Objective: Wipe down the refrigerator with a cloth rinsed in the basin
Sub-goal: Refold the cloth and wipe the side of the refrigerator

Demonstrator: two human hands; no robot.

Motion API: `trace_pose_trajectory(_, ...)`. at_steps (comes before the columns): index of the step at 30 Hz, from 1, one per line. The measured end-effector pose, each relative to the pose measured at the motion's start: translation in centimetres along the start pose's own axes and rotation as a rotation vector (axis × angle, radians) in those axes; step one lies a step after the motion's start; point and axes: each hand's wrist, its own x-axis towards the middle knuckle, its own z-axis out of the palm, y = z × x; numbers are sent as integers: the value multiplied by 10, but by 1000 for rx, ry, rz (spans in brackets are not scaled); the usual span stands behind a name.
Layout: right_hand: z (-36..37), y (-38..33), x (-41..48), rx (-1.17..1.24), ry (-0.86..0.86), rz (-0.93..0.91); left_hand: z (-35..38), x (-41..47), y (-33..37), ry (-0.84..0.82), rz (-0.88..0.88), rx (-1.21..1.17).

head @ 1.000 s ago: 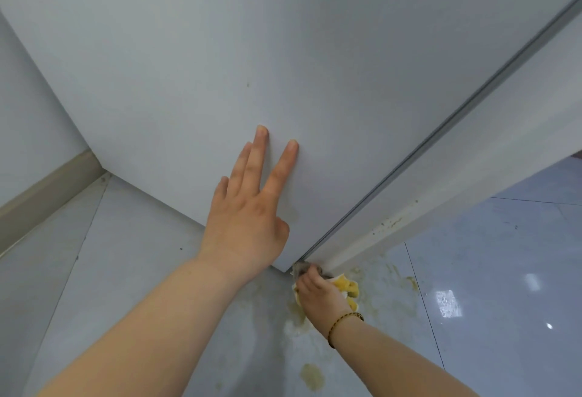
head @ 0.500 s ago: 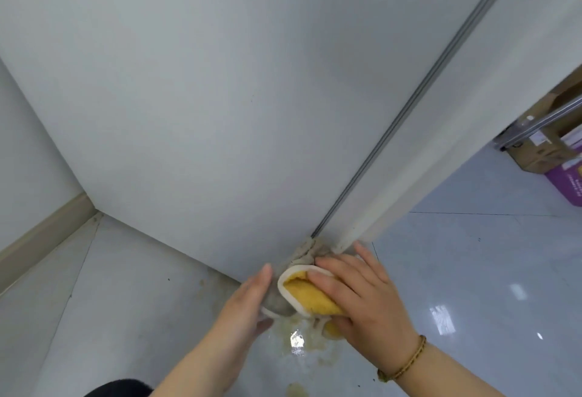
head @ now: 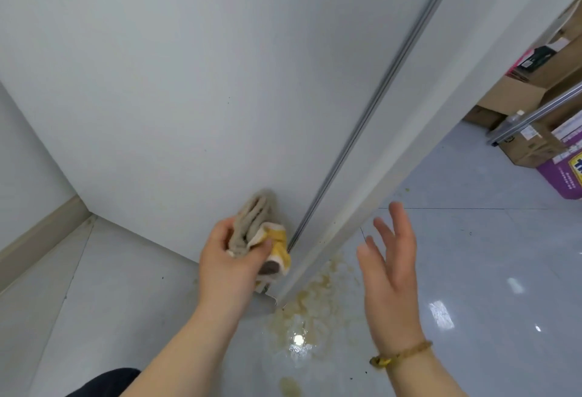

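Head view, the only one.

Left hand (head: pixel 228 270): fingers curled round the cloth (head: pixel 256 226), thumb clamped across its front. Firm grip, nothing else in it. Cloth is bunched into folds, grey-beige, with a yellow patch on the thumb side. Its upper end sticks out past my fingertips and lies against the white side of the refrigerator (head: pixel 189 97), low down near the bottom corner. Just to the thumb side of the cloth runs the dark seam (head: pixel 362 135), going up and away from my fingers along the panel.

Right hand (head: pixel 390 267): spread wide, fingers straight and apart, palm turned toward the left hand. Holds nothing, touches nothing. It hangs in the air off the refrigerator's front edge, near it but apart, and level with the left hand. Beaded bracelet (head: pixel 400 354) at the wrist.

Below and between both hands: a yellow-brown stain (head: pixel 318 299) smeared over the glossy floor (head: pixel 488 270), starting at the refrigerator's bottom corner, with a bright glare spot in the middle of it.

Beyond my right fingertips, well apart: stacked cardboard boxes (head: pixel 532 147), a purple bag (head: pixel 563 182), a metal rail (head: pixel 535 117) slanting in front of them.

Well off past the outer side of my left hand: a beige baseboard (head: pixel 41 232) along the wall.
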Motion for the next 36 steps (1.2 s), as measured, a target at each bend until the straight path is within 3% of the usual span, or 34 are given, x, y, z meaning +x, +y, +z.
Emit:
trace_pose_trajectory(2, -2, -5, 19, 96, -87, 151, 20, 3, 12, -89, 136, 73)
trace_pose_trajectory(6, -7, -7, 25, 163, -154, 222, 52, 0, 10, -262, 525, 307)
trace_pose_trajectory(8, -9, -4, 23, 152, -155, 221, 54, 0, -4, -304, 597, 346)
trace_pose_trajectory(10, -5, -6, 22, 155, -142, 202, 47, 6, -27, -355, 540, 381)
trace_pose_trajectory(15, 4, -9, 18, 170, -124, 146, 25, 9, -75, -382, 211, 579)
trace_pose_trajectory(20, 3, -2, 18, 118, -112, 122, 44, 4, -32, -396, 346, 290)
trace_pose_trajectory(23, 6, 2, 17, 116, -98, 104, 43, 5, -37, -386, 328, 192)
trace_pose_trajectory(30, 7, 7, 15, 131, -79, 63, 27, 8, -93, -288, 107, 430)
trace_pose_trajectory(36, 6, 3, 15, 145, -80, 79, 50, -7, -24, -334, 323, 149)
